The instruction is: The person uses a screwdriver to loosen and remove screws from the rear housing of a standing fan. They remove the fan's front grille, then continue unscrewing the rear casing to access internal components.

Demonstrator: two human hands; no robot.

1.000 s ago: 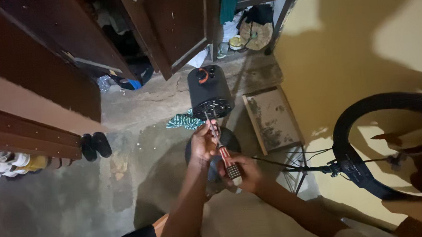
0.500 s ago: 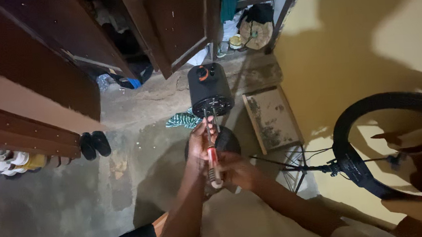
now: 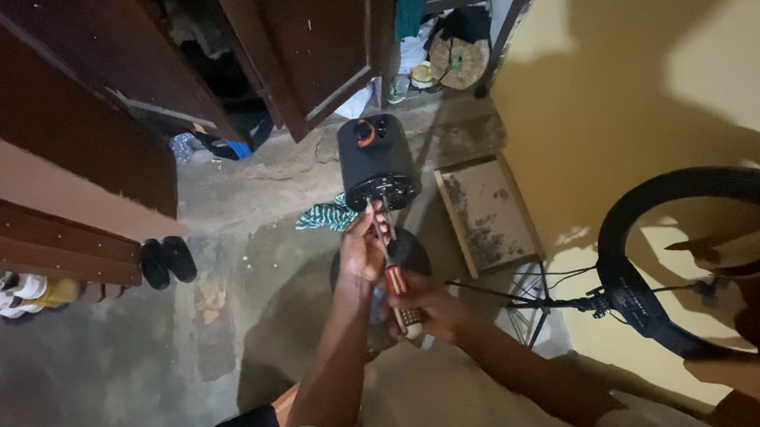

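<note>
Dim, warm indoor light is falling from above and behind, leaving the concrete floor [image 3: 98, 385] murky and grainy. The yellow wall [image 3: 655, 69] is catching the brightest wash, with broad soft shadows spreading across it. Wide-angle distortion is bending the wardrobe doors [image 3: 314, 40] at the edges; fine detail is smearing throughout.

Orange-handled screwdriver [image 3: 390, 266] upright, tip at black fan motor [image 3: 378, 162] underside
</note>
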